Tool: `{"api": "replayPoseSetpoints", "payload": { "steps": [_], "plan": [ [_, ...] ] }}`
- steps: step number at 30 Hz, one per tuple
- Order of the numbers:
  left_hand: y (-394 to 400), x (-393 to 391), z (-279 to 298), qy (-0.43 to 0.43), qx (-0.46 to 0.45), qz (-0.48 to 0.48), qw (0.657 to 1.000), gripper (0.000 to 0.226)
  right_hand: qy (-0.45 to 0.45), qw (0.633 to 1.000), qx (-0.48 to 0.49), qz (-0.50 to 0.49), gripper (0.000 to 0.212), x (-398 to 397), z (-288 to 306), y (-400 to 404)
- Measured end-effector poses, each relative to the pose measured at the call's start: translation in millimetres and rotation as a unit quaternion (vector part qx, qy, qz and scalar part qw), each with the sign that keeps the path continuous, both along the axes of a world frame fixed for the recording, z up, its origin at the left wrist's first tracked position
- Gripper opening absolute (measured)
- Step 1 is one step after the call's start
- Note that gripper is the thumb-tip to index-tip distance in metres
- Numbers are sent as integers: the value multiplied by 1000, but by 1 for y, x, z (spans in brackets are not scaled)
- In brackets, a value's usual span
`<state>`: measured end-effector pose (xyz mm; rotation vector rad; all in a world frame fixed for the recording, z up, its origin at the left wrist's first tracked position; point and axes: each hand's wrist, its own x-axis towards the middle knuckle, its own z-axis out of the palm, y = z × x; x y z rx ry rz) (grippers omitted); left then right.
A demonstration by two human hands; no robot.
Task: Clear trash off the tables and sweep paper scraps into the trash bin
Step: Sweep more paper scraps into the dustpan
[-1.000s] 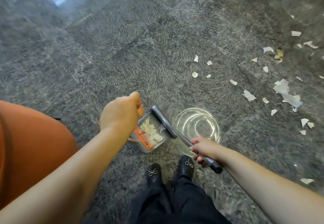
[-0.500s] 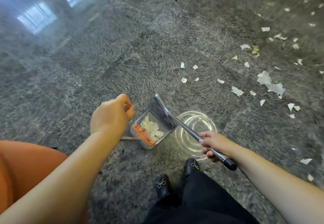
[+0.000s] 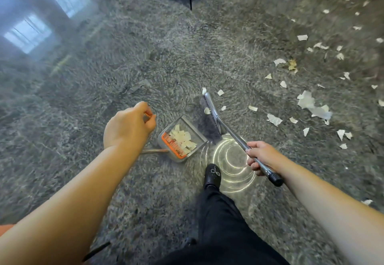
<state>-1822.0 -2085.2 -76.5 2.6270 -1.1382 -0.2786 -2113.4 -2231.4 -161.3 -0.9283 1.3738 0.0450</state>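
Left hand [image 3: 127, 125] closed on dustpan [image 3: 182, 140] handle, right hand [image 3: 260, 156] clamped round broom [image 3: 209, 117] shaft. Pan already holding scraps; loose paper scraps [image 3: 274, 119] right of and beyond the pan. Risk: tilting pan, spilling contents; hard strokes scattering light scraps past it.

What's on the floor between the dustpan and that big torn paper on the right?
In the head view, the broom head and several small paper scraps lie between the dustpan and the big torn paper.

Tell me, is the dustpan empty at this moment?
No, the dustpan already holds a pile of white paper scraps behind its orange comb edge.
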Motion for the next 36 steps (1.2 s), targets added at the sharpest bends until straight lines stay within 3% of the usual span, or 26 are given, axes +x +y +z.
{"api": "replayPoseSetpoints", "payload": {
  "steps": [5, 14, 19, 24, 28, 31, 36],
  "plan": [
    [-94, 21, -5, 17, 29, -14, 999, 17, 20, 1000, 3, -1, 14, 11, -6, -86],
    [-244, 57, -10, 18, 84, -53, 995, 14, 53, 999, 13, -1, 15, 47, -28, -235],
    [-284, 56, -16, -19, 103, -93, 990, 14, 76, 997, 12, 12, 35, 76, -45, -283],
    [-293, 61, -16, -20, 107, -91, 990, 16, 88, 995, -8, 50, 44, 105, -53, -307],
    [-300, 64, -18, -19, 101, -88, 991, 18, 98, 989, 2, 110, 33, 124, -63, -311],
    [-300, 64, -19, -11, 99, -92, 991, 17, 105, 979, 15, 175, 21, 129, -60, -298],
    [-299, 68, -20, -4, 95, -88, 992, 13, 114, 969, 28, 216, 30, 117, -39, -255]
  ]
}}
